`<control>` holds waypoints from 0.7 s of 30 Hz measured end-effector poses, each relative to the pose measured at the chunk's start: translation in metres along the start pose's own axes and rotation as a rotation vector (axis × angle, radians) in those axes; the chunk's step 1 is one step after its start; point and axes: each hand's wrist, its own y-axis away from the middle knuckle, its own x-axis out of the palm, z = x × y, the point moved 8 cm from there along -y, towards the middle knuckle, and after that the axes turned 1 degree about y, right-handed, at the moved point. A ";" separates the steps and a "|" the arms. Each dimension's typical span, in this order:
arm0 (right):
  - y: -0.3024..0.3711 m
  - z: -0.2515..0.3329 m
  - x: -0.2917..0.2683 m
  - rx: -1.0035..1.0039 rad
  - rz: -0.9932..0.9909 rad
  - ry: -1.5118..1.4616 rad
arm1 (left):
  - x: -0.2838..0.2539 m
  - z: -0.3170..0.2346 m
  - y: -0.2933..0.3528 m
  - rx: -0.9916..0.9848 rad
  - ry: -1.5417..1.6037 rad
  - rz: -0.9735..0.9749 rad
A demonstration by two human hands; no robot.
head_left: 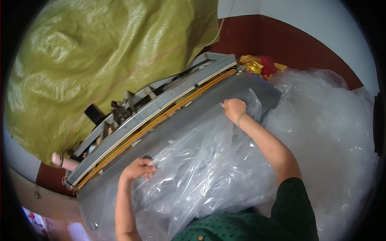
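Observation:
A large sheet of clear plastic film [205,156] lies crumpled over a grey tabletop [181,110] and drapes toward my body. My right hand [234,109] is closed on the film's far edge, near the right end of the table; a thin bracelet circles that wrist. Farther left and nearer to me, my left hand [138,168] pinches the film between thumb and fingers. Between both hands the plastic hangs in loose, shiny folds. Beyond the film runs a long machine with a grey metal bar [150,108] and an orange-yellow strip [157,119] along its front.
A big yellow-green woven sheet [120,60] covers the area behind the machine. More clear plastic [321,136] is heaped at the right. A pink bottle [65,161] stands by the machine's left end; red and gold wrapping [263,66] lies at its right end.

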 end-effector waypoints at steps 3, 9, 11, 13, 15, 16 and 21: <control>0.014 -0.049 -0.014 0.074 -0.096 0.164 | -0.004 0.007 0.012 -0.013 0.019 -0.059; 0.023 -0.116 -0.039 0.187 -0.324 0.241 | -0.002 0.012 0.013 -0.024 0.061 -0.120; 0.022 -0.125 -0.045 0.226 -0.374 0.253 | 0.000 0.012 0.013 -0.013 0.074 -0.114; 0.022 -0.127 -0.053 0.259 -0.452 0.216 | 0.001 0.004 0.017 0.004 0.071 -0.096; 0.023 -0.126 -0.061 0.281 -0.557 0.131 | -0.007 0.008 0.028 0.083 0.077 -0.131; 0.023 -0.128 -0.060 0.247 -0.582 0.135 | -0.011 0.010 0.034 0.123 0.080 -0.145; 0.002 -0.159 -0.024 0.264 -0.342 -0.116 | -0.028 0.035 0.119 -0.017 -0.020 -0.183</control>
